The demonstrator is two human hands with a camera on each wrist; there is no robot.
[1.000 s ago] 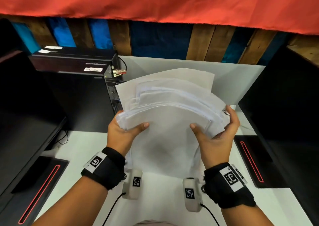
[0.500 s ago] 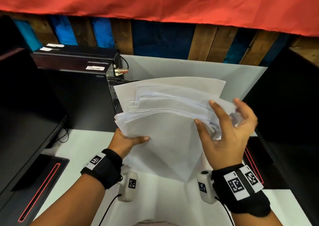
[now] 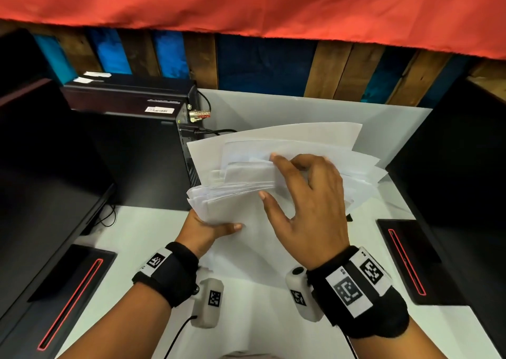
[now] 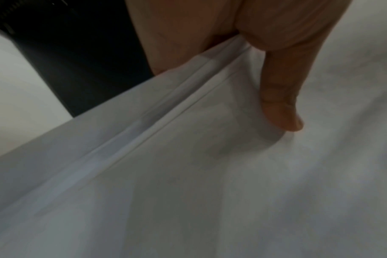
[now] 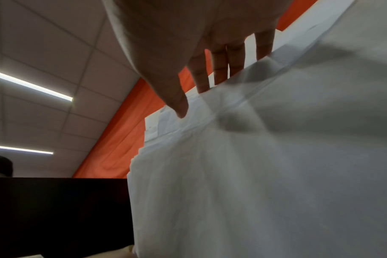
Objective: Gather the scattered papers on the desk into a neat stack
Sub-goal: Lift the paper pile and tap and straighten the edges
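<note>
A loose, fanned bundle of white papers stands nearly upright above the white desk, its edges uneven. My left hand grips its lower left side, thumb across the front sheet. The left wrist view shows that thumb pressed on the papers. My right hand reaches over the middle of the bundle, thumb on the front and fingers tucked behind the front sheets. Its fingers dip behind the top edges of the papers in the right wrist view.
A black computer tower with cables stands just left of the papers. Dark monitors rise at the left and the right, each with a red-striped base on the desk. A white panel stands behind.
My right hand let go of the bundle's right edge, lifted, and swung left over the top onto the front sheets. The left hand kept its hold and the bundle sank slightly.
</note>
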